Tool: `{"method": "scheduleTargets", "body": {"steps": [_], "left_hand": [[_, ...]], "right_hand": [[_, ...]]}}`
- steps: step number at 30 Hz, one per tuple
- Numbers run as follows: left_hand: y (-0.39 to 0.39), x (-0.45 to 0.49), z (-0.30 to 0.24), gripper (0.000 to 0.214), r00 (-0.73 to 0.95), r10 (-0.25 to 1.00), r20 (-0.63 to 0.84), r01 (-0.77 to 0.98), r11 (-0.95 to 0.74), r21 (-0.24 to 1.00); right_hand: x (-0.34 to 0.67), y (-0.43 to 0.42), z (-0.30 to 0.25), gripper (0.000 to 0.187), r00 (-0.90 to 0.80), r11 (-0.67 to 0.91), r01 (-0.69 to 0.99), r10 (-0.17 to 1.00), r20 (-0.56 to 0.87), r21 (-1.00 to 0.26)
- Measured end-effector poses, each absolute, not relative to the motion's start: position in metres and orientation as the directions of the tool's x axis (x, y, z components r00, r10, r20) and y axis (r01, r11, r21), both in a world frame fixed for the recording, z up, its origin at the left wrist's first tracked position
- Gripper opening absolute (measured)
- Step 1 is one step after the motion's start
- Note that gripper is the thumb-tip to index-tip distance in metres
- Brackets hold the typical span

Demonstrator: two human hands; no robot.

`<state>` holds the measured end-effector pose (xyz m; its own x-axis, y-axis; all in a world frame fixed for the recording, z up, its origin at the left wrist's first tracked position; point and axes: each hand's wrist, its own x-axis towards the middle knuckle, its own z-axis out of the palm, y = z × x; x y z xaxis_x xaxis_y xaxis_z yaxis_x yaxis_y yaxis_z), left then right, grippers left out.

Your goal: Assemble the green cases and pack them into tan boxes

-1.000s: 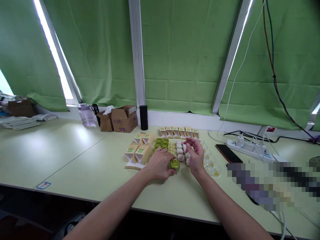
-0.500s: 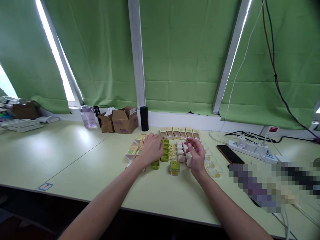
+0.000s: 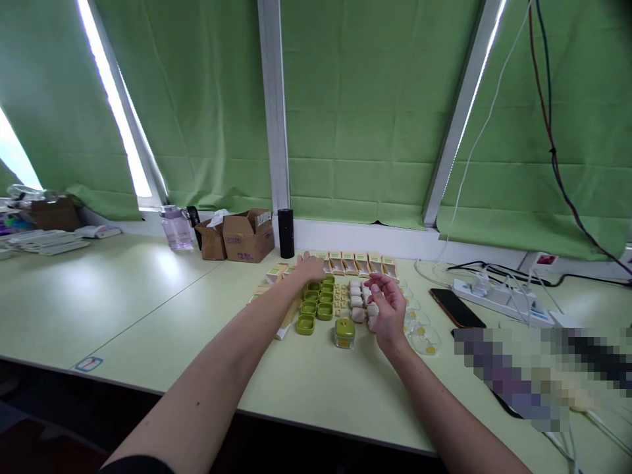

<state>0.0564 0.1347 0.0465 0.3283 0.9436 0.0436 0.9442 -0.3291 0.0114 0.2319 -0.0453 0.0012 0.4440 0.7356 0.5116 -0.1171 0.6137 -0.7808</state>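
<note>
Desk [image 3: 123,303]: pale green, green blinds [image 3: 365,105] at 12 o'clock. Left hand [image 3: 310,266] flat on beige boxes [image 3: 355,262], grip state unclear. Right hand [image 3: 388,306] half open, empty, over pink pieces [image 3: 356,303]. Green-lidded case [image 3: 344,331] at 6 o'clock.

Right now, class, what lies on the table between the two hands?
In the head view, green trays, small yellow pieces and pale pink pieces lie between the left hand and right hand.
</note>
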Motion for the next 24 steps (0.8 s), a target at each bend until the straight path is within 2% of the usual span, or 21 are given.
{"method": "scheduleTargets", "body": {"steps": [12,24], "left_hand": [[0.162,0.066,0.023,0.034,0.224,0.974,-0.035,0.969,-0.219,0.119],[0.147,0.059,0.049,0.032,0.207,0.972,0.110,0.968,-0.220,0.120]], "right_hand": [[0.233,-0.046,0.001,0.034,0.436,0.605,-0.116,0.744,0.507,-0.788],[0.234,-0.045,0.001,0.036,0.425,0.608,-0.098,0.742,0.519,-0.788]]}}
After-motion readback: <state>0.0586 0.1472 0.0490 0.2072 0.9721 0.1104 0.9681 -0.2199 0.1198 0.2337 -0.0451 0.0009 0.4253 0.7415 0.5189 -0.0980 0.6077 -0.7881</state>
